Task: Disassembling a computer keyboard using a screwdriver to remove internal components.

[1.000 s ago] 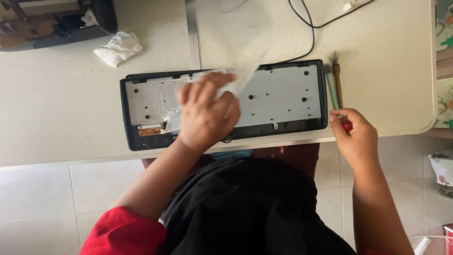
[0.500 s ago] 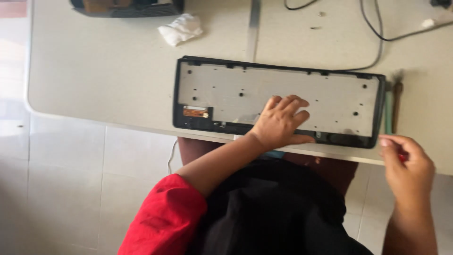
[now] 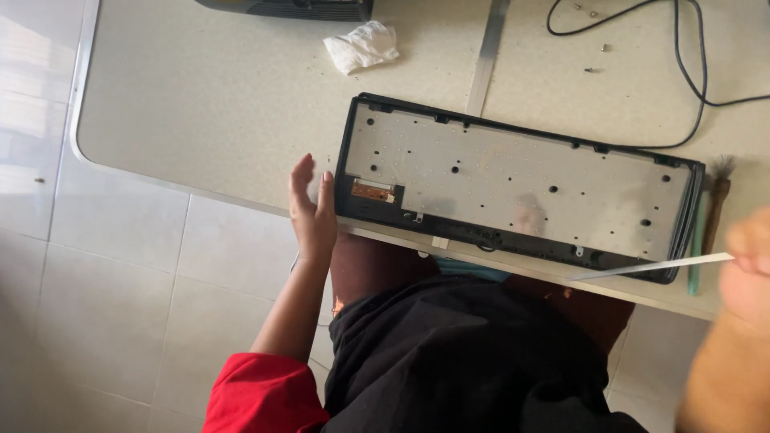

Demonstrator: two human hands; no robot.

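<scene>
While speckled table (image 3: 200, 104) above pale floor tiles (image 3: 120, 305), left hand (image 3: 311, 210) flat beside keyboard shell (image 3: 513, 184), right hand (image 3: 746, 265) pinching strip (image 3: 654, 267)

Bright daylight, blurred right edge

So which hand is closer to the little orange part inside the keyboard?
Left. The left hand rests at the keyboard tray's end, beside the orange part; the right hand is past the opposite end.

The keyboard tray (image 3: 513, 180) takes up the table's (image 3: 200, 104) near edge. Left of the tray, bare tabletop lies open, with only the left hand (image 3: 311, 212) against the tray's left end. Beyond the tray sit a crumpled tissue (image 3: 362, 45), a metal strip (image 3: 487, 53), loose screws (image 3: 589, 70) and a black cable (image 3: 682, 56). A brush (image 3: 716, 200) crowds the tray's right end, where the right hand (image 3: 750, 269) holds a white strip (image 3: 654, 267).
</scene>
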